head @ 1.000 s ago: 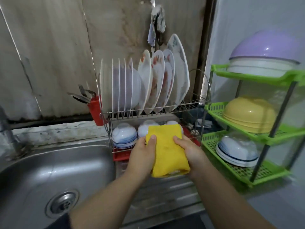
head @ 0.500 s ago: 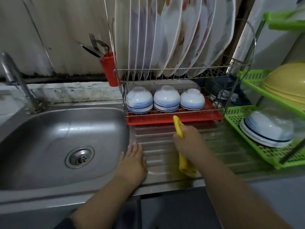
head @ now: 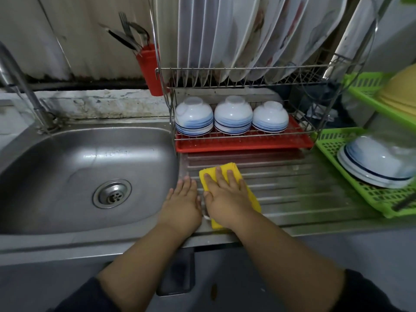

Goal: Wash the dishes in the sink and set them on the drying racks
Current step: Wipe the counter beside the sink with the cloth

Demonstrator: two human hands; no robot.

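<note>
Cloth lay flat on table, just right of sink. Right hand pressed on cloth, grip released, fingers spread. Left hand flat beside, empty. Cloth judged soft, light, limp; best pinched at free edge.

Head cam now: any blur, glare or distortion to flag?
Head view: motion blur smears the green rack and its bowls at right; glare streaks on the sink; wide-angle bends the plates outward; both hands and the cloth stay fairly sharp.
</note>
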